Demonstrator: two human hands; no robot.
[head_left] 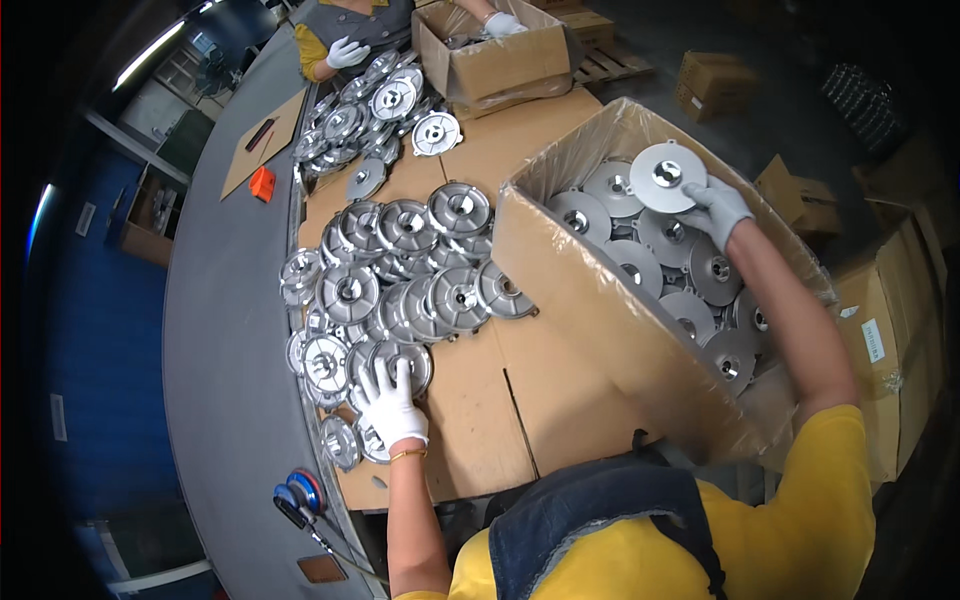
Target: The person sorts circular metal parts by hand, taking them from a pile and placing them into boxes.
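My right hand (718,208), in a grey-white glove, is closed on the edge of a round metal cover (660,172) with a hole in its middle. It holds this cover over an open cardboard box (590,310) lined with clear plastic. Inside the box lie several like covers (636,262), their smooth faces up. On the left, my white-gloved left hand (392,405) rests with spread fingers on a metal cover (408,362) at the near end of a pile. Most covers in that pile (404,228) show their ribbed, hollow side.
Across the table a co-worker's gloved hands (347,53) are near another heap of covers (372,110) and a second box (510,62). A blue-and-red round power tool (303,490) with a hose and an orange block (262,184) lie on the grey tabletop (225,330). Cardboard boxes (890,335) stand at right.
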